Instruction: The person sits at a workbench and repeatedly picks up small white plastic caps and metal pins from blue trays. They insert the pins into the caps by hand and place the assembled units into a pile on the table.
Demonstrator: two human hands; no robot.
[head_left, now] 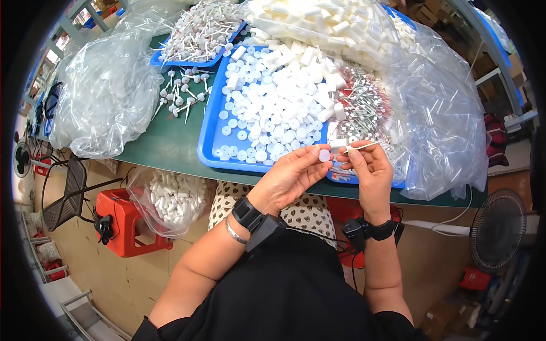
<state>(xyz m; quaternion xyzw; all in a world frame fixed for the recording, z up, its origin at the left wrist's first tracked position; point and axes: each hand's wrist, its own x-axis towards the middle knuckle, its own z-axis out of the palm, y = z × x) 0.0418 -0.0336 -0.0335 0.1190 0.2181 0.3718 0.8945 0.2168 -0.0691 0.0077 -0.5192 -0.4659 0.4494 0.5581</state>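
My left hand (293, 176) pinches a small translucent round cap (324, 156) between thumb and fingertips. Close beside it, my right hand (368, 170) grips a thin white stem (364, 146), which points out to the right. The two hands are nearly touching over the front edge of a blue tray (207, 145). In that tray lie many loose translucent round caps (273, 119) and white cylinders (310, 57). A heap of thin metal-and-red stems (367, 102) sits just beyond my right hand. Whether the cap and the held stem touch cannot be made out.
At the back left, a second blue tray (156, 58) bears capped stems (199, 28); several more (185, 94) lie on the green table (153, 145). Clear plastic bags (102, 96) flank the work. Below are a red stool (122, 219), a bag of white cylinders (170, 196) and a fan (497, 230).
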